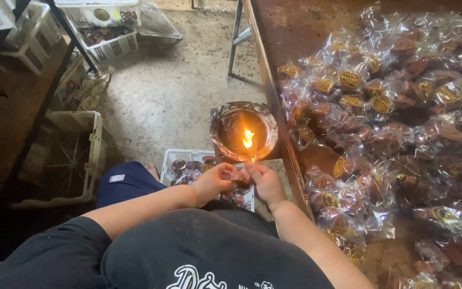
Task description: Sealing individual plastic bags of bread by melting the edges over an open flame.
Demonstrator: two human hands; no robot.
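My left hand (213,182) and my right hand (266,182) together pinch a small clear packet (239,176) with a brown sweet inside. Its top edge is held close to a small flame (248,138) burning in a shiny round bowl (225,115), just in front of my hands. Below my hands stands a white basket (177,155) with several wrapped sweets in it.
A brown table (295,27) on the right carries a big heap of clear packets (397,123) with brown sweets and gold labels. An empty white crate (94,155) sits on the concrete floor at left. More white baskets (108,32) stand at the top left.
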